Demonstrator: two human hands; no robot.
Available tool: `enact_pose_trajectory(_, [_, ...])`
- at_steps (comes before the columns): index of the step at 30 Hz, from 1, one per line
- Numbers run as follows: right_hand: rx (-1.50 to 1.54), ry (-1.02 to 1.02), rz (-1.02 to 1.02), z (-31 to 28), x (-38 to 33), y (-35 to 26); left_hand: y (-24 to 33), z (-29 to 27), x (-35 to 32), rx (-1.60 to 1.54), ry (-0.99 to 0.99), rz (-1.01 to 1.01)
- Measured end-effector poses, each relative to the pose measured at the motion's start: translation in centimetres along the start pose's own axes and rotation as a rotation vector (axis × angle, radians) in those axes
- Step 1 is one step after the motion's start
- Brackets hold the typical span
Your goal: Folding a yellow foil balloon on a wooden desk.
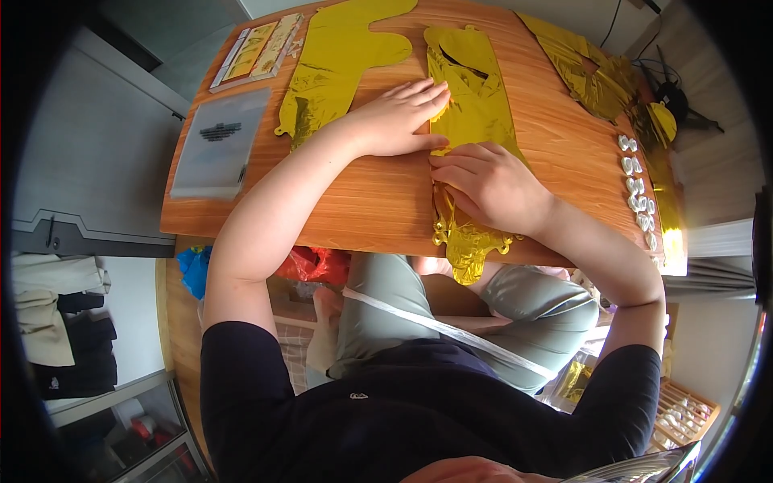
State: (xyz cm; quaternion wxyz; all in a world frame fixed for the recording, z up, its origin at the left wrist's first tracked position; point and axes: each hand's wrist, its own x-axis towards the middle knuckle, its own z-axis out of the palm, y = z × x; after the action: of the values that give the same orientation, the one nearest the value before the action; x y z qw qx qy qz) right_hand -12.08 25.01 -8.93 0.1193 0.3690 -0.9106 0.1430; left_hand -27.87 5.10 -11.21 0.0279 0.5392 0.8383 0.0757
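Note:
A flat gold foil balloon [481, 113] lies lengthwise before me on the wooden table, its crumpled lower end hanging over the near edge. My left hand [403, 117] rests palm down by the balloon's left edge, fingers stretched out and fingertips touching the foil. Lower down, my right hand [499, 183] is curled over the same balloon, its fingers closed on the foil near the left edge. The right fingertips are partly hidden. Another flat gold foil balloon [338, 64] is spread out to the left of my left hand.
More gold foil [584, 72] lies at the far right. Several small white bundles [636, 189] line the table's right side. A clear plastic sleeve [213, 169] and a printed flat pack [256, 50] sit on the left. Red plastic bags [316, 264] are below the table edge.

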Motion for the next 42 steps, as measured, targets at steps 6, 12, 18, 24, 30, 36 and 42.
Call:
enact_pose_trajectory(6, [-0.042, 0.006, -0.047, -0.4, 0.0, -0.6, 0.0, 0.0, -0.1, 0.061, -0.027, 0.011])
enact_pose_trajectory(12, [-0.03, -0.005, -0.06, -0.3, 0.1, -0.5, -0.2, -0.2, -0.1, 0.065, -0.05, 0.011])
enact_pose_trajectory(18, [0.017, -0.006, -0.033, -0.6, 0.4, -0.6, -0.3, -1.2, -0.1, -0.087, -0.103, 0.001])
enact_pose_trajectory(24, [-0.006, 0.03, -0.065, -0.7, 0.0, -1.8, -0.2, -1.4, -0.2, -0.081, -0.137, -0.02])
enact_pose_trajectory(30, [-0.014, 0.0, -0.092, -0.6, -0.3, -2.1, -0.6, -1.2, -0.1, -0.058, -0.13, 0.015])
enact_pose_trajectory(36, [0.034, -0.045, -0.082, -0.7, -0.1, -1.9, -0.4, -1.4, -0.1, -0.08, -0.129, 0.011])
enact_pose_trajectory(42, [0.019, -0.026, -0.098, -0.7, 0.0, -1.9, -0.9, -1.4, 0.1, -0.093, -0.151, 0.031])
